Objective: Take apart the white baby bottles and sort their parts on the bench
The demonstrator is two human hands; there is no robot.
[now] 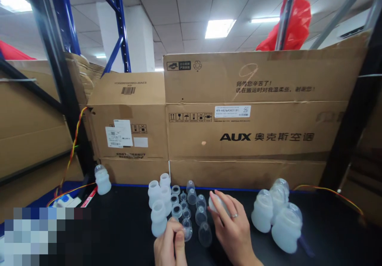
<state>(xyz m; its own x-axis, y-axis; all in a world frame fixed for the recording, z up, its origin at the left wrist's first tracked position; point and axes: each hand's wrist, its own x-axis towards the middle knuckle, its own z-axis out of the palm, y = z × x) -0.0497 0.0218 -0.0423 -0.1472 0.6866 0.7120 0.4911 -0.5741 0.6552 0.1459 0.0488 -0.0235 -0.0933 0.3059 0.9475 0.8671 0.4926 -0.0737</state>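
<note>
My left hand (170,242) is low in the middle, thumb and fingers pinched on a clear bottle nipple (187,233) at the near end of a row of nipples. My right hand (234,226) curls around a frosted white baby bottle (217,203), mostly covered by the fingers. Beside the left hand stand several open frosted bottles (158,214). Screw rings (176,210) lie in a row to their right. Between my hands is a row of clear domed caps (205,234), close to the right hand's fingers.
Three capped bottles (288,230) stand to the right, and another capped bottle (103,180) at the back left. Large cardboard boxes (193,138) wall off the back of the black table (125,226). Dark rack posts (343,138) rise at both sides; yellow-red wires (331,192) run past.
</note>
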